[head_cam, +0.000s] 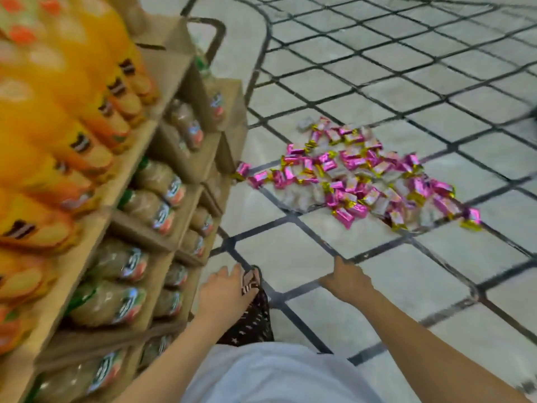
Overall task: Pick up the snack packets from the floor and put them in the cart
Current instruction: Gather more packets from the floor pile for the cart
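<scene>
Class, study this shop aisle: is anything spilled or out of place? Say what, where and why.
Yes: pink and gold snack packets lie spilled in a loose heap on the floor, beside the shelves, seen through the cart wires. The bottles sit in tidy rows; the packets lie scattered.

bottle labels (162, 219) blurred beyond reading, snack packets (348, 175) print too small, nothing legible

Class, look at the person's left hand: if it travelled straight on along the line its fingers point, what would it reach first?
Probably the black wire mesh crossing just ahead of the left hand; beyond it, the near-left edge of the pink snack packets. Depth is unclear.
</scene>
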Demonstrator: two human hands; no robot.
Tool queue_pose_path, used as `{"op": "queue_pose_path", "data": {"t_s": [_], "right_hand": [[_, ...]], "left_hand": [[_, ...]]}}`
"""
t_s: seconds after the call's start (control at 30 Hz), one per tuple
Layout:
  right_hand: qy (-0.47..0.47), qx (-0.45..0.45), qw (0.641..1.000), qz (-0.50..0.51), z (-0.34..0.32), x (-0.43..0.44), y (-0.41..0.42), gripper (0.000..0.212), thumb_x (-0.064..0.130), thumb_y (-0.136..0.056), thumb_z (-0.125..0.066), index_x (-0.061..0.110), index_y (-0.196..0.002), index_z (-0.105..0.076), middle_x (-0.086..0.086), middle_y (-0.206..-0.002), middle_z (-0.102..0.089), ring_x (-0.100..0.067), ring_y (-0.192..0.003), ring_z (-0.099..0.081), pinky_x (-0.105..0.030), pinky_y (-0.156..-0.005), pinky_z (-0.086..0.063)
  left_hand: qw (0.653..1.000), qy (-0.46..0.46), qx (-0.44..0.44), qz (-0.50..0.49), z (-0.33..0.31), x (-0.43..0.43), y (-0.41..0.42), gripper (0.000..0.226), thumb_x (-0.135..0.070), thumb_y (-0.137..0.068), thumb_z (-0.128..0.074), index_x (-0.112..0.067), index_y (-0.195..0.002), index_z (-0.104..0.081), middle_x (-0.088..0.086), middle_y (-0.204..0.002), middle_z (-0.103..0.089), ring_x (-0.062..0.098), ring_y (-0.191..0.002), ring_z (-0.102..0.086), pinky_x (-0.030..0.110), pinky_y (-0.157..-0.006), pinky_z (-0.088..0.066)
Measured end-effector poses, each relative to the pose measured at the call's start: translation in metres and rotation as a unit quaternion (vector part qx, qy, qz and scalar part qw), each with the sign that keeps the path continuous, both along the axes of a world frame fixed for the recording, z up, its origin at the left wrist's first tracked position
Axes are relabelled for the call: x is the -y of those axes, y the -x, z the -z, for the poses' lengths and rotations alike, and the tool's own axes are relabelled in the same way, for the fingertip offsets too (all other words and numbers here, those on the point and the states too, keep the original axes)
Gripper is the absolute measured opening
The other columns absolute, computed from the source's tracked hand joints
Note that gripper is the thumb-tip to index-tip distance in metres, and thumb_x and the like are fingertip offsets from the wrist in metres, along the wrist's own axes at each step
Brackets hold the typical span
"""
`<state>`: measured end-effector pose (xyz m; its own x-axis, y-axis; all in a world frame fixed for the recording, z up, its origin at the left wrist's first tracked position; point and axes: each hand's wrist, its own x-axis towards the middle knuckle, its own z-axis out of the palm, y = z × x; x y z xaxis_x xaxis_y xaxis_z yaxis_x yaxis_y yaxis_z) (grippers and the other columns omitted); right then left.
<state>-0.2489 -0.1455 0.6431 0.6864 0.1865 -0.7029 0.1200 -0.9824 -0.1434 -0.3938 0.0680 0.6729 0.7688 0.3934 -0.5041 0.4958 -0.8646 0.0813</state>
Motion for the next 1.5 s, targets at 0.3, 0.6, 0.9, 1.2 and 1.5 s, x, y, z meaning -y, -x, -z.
{"op": "queue_pose_path", "data": {"t_s": [0.3,0.6,0.9,1.2,1.5], "right_hand": [[0.007,-0.023,0.988,0.153,0.020,-0.048,-0.090,0.067,0.052,-0.085,-0.060,0.012,-0.134,-0.040,-0.011,-0.125,-0.056,-0.029,-0.113,-0.056,-0.040,-0.091,-0.052],[-0.038,-0.050,0.963,0.262,0.029,-0.064,-0.148,0.077,0.051,-0.087,-0.058,0.014,-0.147,-0.026,-0.013,-0.131,-0.054,-0.030,-0.113,-0.057,-0.040,-0.086,-0.053],[-0.007,-0.101,0.957,0.270,0.059,-0.020,-0.274,0.066,0.052,-0.088,-0.057,0.010,-0.136,-0.040,-0.013,-0.129,-0.058,-0.031,-0.110,-0.059,-0.038,-0.087,-0.052],[0.031,-0.105,0.976,0.188,0.083,-0.003,-0.428,0.062,0.047,-0.093,-0.054,0.007,-0.136,-0.034,-0.015,-0.118,-0.058,-0.032,-0.107,-0.058,-0.035,-0.076,-0.046],[0.008,-0.141,0.969,0.203,0.165,-0.056,-0.491,0.071,0.047,-0.090,-0.059,0.006,-0.141,-0.031,-0.019,-0.120,-0.058,-0.038,-0.109,-0.056,-0.043,-0.086,-0.050]], "left_hand": [[0.997,0.022,0.006,0.071,0.017,-0.089,-0.135,0.073,-0.063,-0.092,-0.042,-0.018,-0.149,-0.029,0.007,-0.142,-0.047,0.026,-0.126,-0.049,0.038,-0.094,-0.047],[0.994,0.047,-0.043,0.084,0.031,-0.138,-0.243,0.079,-0.062,-0.093,-0.042,-0.017,-0.153,-0.018,0.007,-0.142,-0.046,0.026,-0.127,-0.046,0.035,-0.092,-0.047],[0.993,0.057,-0.085,0.053,0.060,-0.100,-0.351,0.077,-0.061,-0.094,-0.041,-0.018,-0.154,-0.018,0.007,-0.144,-0.043,0.026,-0.128,-0.047,0.037,-0.096,-0.045],[0.988,0.053,-0.144,-0.009,0.096,-0.093,-0.486,0.078,-0.061,-0.093,-0.042,-0.016,-0.153,-0.019,0.013,-0.143,-0.044,0.033,-0.127,-0.047,0.041,-0.098,-0.045],[0.965,0.100,-0.200,-0.140,0.192,-0.141,-0.544,0.078,-0.059,-0.091,-0.050,-0.009,-0.146,-0.028,0.023,-0.138,-0.049,0.042,-0.123,-0.049,0.044,-0.094,-0.043]]}}
